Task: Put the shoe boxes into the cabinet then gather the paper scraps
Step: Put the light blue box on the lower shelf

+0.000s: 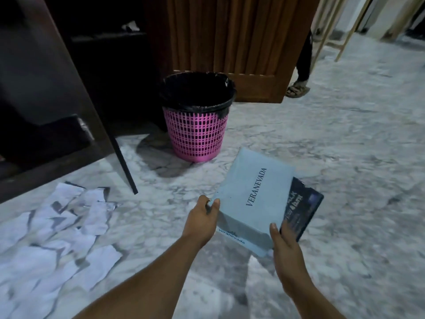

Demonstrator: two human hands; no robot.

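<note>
A pale blue shoe box [251, 199] printed VERANEVADA is held above the marble floor, stacked on a dark blue shoe box [303, 209] that sticks out to its right. My left hand [203, 218] grips the pale box's near left corner. My right hand [284, 244] holds the near right edge, thumb on the pale lid, fingers against the dark box. Several white paper scraps [59, 229] lie spread over the floor at the left. The dark wooden cabinet [46, 88] stands open at the upper left, its inside in shadow.
A pink mesh waste basket [195, 127] with a black liner stands on the floor just beyond the boxes. The cabinet door's edge [122, 157] juts out between scraps and basket. Behind is a brown wooden panel [230, 42]; another person's sandalled foot [297, 89] shows at the upper right.
</note>
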